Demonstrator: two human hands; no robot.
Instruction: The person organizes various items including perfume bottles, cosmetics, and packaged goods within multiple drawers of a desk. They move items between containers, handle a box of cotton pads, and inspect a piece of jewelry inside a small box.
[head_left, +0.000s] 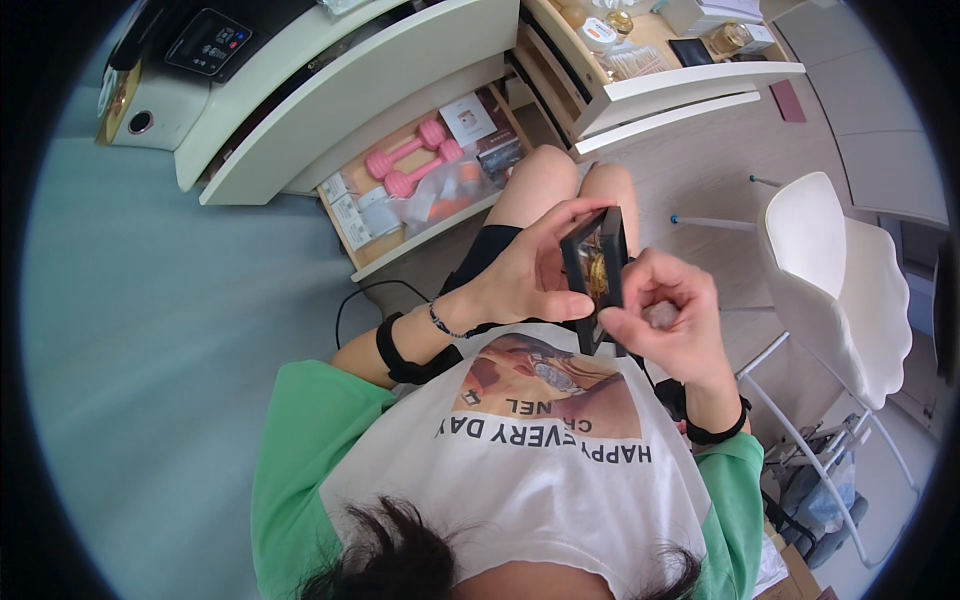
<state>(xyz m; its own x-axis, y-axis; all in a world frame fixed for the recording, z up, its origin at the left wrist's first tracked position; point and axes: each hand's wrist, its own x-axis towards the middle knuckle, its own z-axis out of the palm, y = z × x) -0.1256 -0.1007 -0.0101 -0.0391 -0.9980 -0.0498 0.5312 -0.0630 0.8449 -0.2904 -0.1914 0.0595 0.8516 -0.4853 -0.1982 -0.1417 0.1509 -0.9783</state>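
Note:
A black display case (618, 247) with a see-through window stands on edge in front of my chest. Something gold-coloured (598, 276) shows inside it. My left hand (544, 262) grips the case from the left, thumb on the near face and fingers along its top. At the case's right edge is my right hand (675, 315), its thumb tip touching the lower frame. A crumpled pale wad (661, 315), perhaps tissue or cloth, is tucked in that hand's curled fingers. The right fingertips are partly hidden by the case.
Ahead, a low open drawer (420, 251) holds pink dumbbells (409, 150), cards and plastic bags. Another open drawer (697, 86) at upper right holds cosmetics and cotton swabs (637, 60). A white chair (806, 232) stands to the right. A bed (172, 337) lies left; a black cable (341, 307) curves beside it.

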